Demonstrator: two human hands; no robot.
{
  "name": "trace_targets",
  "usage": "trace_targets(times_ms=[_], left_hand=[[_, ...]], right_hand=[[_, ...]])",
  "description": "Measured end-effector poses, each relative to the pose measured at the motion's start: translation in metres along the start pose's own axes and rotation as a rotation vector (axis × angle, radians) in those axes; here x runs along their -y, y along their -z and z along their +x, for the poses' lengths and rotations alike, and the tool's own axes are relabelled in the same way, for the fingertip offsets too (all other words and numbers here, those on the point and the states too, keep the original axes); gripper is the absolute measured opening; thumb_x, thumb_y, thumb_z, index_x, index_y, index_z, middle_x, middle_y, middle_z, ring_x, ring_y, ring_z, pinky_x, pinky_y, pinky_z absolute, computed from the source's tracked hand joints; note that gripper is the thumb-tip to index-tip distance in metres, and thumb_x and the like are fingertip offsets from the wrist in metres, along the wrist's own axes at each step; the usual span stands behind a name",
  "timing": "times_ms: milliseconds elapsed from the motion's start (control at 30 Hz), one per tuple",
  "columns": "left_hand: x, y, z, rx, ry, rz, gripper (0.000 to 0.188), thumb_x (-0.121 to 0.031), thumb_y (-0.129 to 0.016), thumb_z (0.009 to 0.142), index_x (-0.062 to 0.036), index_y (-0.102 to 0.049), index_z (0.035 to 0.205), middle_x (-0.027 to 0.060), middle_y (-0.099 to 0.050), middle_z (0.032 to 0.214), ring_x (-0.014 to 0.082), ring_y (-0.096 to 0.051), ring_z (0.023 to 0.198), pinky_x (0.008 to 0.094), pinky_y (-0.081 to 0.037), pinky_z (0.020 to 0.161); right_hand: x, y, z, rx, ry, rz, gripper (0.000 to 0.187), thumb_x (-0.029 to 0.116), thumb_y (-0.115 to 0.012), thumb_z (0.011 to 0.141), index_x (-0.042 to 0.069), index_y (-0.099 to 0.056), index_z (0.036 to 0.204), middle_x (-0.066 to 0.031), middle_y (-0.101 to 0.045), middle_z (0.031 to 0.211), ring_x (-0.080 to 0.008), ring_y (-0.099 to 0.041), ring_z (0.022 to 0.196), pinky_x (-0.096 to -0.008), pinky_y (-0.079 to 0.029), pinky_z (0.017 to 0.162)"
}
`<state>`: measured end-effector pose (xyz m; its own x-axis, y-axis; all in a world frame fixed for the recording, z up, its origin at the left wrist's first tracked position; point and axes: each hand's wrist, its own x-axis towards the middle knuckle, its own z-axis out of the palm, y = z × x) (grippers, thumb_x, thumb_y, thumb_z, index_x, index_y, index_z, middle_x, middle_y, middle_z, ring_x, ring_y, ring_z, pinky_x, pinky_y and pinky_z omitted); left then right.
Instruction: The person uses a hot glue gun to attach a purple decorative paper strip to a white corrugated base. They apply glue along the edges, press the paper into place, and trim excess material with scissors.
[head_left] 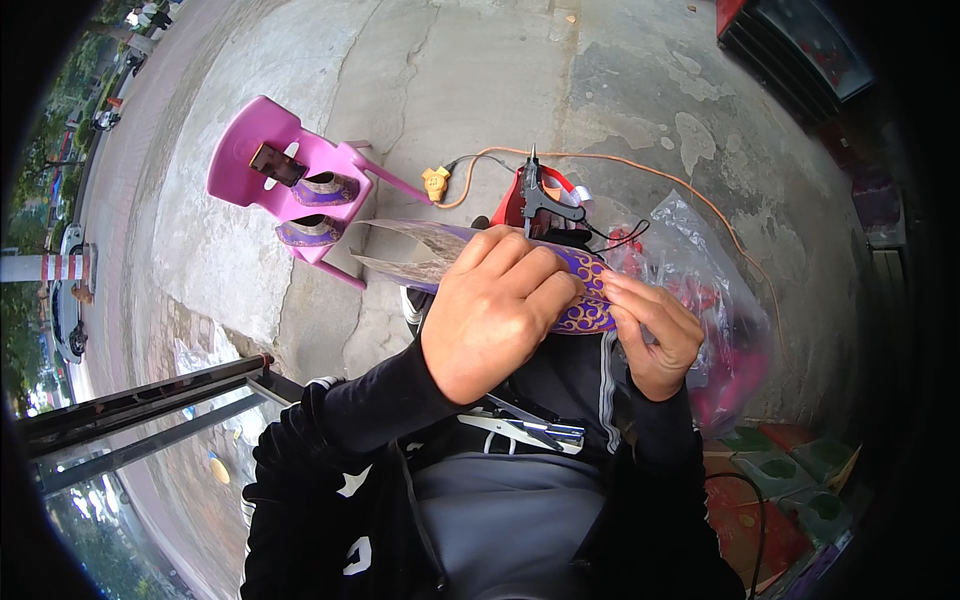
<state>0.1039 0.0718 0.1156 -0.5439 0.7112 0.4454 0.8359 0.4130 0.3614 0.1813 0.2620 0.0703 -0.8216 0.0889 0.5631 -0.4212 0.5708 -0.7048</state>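
My left hand (495, 310) grips a purple card strip with gold scroll pattern (590, 310), fingers curled over its top edge. The strip's plain brown underside (420, 250) stretches out to the left. My right hand (655, 335) pinches the strip's right end, fingertips pressed onto the patterned face. Just beyond my hands a black and red glue gun (540, 200) stands upright on a red stool. Silver scissors (530, 430) lie across my lap under my left forearm.
A pink plastic chair (260, 160) stands on the concrete at left, carrying two finished purple pieces (325, 190) and a phone. An orange extension cord (600, 160) runs to a yellow plug (435, 182). A clear plastic bag of red pieces (720, 320) sits at right, cardboard boxes (790, 470) below it.
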Motion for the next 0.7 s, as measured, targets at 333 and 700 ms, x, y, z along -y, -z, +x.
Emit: trace_targets(times_ms=[333,700], left_hand=[[0.009,0.013,-0.019,-0.108,-0.009,-0.078,0.016,-0.013,-0.073,0.074,-0.0086,-0.063,0.085,0.0016,-0.055,0.08,0.0195,-0.054,0.075,0.0322,-0.041,0.07],[0.01,0.013,-0.03,-0.215,0.008,-0.139,0.016,-0.009,-0.071,0.076,-0.0042,-0.057,0.082,0.007,-0.052,0.081,0.0257,-0.053,0.079,0.0357,-0.044,0.07]], right_hand=[[0.012,-0.006,0.018,0.066,0.18,-0.033,0.023,-0.006,-0.07,0.071,-0.001,-0.071,0.093,-0.0148,-0.071,0.095,-0.0237,-0.068,0.072,-0.0287,-0.052,0.063],[0.016,-0.011,0.027,0.13,0.237,-0.039,0.022,-0.005,-0.069,0.072,0.0,-0.07,0.093,-0.0142,-0.071,0.096,-0.0265,-0.067,0.076,-0.0314,-0.052,0.067]])
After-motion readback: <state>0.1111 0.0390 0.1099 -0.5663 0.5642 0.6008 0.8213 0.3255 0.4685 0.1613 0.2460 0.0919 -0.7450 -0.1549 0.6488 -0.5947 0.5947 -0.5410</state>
